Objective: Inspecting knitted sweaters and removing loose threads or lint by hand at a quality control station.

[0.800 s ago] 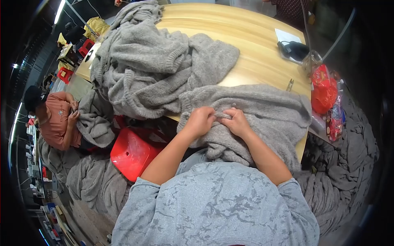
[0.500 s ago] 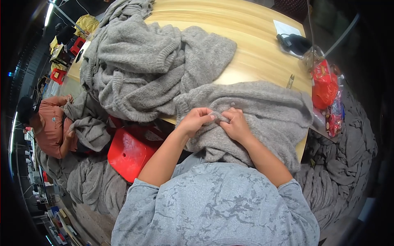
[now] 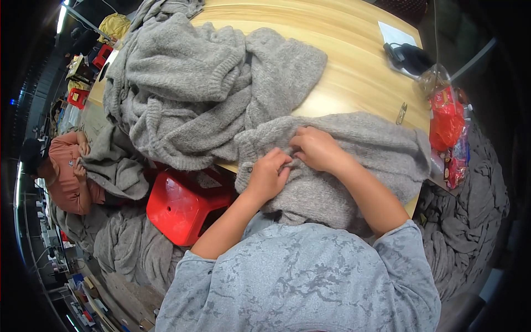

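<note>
A fuzzy grey knitted sweater lies in front of me over the near edge of the table. My left hand is closed on its knit, fingers bent and thumb near the fingertips. Just beyond and to the right, my right hand has curled fingers gripping a fold of the same sweater. The fingertips of both hands are close together and partly sunk in the knit. A ribbed edge of the sweater shows left of my left hand.
A heap of grey sweaters covers the left of the wooden table. Thread snips and a red bag are at the right. A red stool stands left; beyond it a co-worker handles grey knit. Grey knitwear is piled at right.
My hands have shifted on the sweater: the right has moved up onto the knit and the left slightly down. The raised, bunched fold between them now lies flatter.
</note>
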`<state>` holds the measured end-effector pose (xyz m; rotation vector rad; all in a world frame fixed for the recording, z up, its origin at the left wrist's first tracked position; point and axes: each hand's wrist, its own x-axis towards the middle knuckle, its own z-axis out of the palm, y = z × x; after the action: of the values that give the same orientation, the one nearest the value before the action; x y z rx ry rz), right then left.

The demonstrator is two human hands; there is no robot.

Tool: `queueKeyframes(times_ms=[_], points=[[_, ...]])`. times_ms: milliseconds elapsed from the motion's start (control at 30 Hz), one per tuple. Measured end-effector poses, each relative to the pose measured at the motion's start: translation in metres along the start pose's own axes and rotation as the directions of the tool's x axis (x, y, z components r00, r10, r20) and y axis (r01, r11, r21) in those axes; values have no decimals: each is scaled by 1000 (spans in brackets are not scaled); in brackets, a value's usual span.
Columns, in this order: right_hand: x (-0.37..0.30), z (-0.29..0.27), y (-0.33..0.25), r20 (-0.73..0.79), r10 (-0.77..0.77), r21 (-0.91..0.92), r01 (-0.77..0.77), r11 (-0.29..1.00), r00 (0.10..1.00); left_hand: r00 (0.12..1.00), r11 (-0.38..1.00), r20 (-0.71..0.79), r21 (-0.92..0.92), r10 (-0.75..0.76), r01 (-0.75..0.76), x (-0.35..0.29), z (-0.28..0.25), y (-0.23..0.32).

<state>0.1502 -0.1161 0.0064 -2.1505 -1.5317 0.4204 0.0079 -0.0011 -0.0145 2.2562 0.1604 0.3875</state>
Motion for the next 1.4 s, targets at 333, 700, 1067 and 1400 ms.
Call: queueKeyframes(times_ms=[333, 700, 1067, 1400], points=[[3, 11, 12, 169, 347, 635, -372, 677, 922, 992, 988, -86, 130, 93, -82, 1, 9, -1], [-3, 12, 14, 151, 182, 502, -234, 832, 972, 984, 975, -95, 175, 153, -135, 5, 8, 0], [-1, 25, 8, 81, 298, 346, -308, 886, 951, 973, 959, -61, 192, 224, -209, 2, 11, -7], [5, 30, 15, 159, 371, 589, -390, 708, 915, 968, 954, -90, 214, 235, -212, 2, 13, -5]])
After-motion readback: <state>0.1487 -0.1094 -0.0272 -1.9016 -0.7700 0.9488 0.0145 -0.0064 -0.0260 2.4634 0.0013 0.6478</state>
